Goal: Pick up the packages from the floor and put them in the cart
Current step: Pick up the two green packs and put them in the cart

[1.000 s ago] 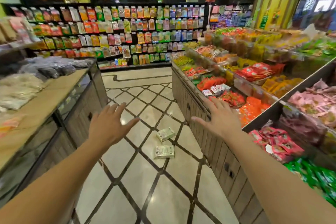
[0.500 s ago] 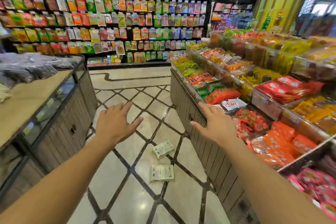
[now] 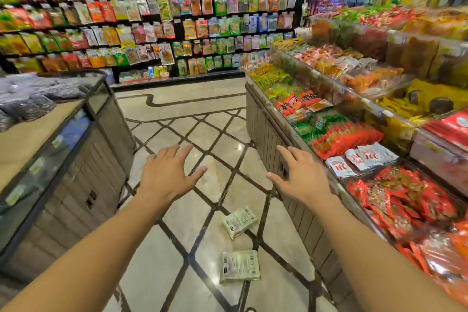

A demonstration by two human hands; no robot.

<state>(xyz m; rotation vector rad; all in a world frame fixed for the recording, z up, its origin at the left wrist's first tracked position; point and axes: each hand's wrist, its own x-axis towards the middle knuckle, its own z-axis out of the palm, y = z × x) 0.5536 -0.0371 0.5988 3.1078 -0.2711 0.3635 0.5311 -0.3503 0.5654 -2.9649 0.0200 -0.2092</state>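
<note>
On the aisle floor (image 3: 177,273), two packages wait, none yet lifted, no cart in view.
The left hand (image 3: 166,176) and right hand (image 3: 301,177) hover spread and empty, each grip wide open. The far package (image 3: 239,220) lies tilted; the near package (image 3: 239,265) lies flat. Both are pale green, printed pouches, just apart.

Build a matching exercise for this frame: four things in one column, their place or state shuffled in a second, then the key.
Things:
1. left hand
2. right hand
3. near package
4. far package

Places or states:
A. flat on the floor, closest to the camera
B. open and empty, beside the snack bins
C. on the floor, turned at an angle
D. open and empty, toward the glass counter

Pairs: 1-D, 2-B, 3-A, 4-C
</note>
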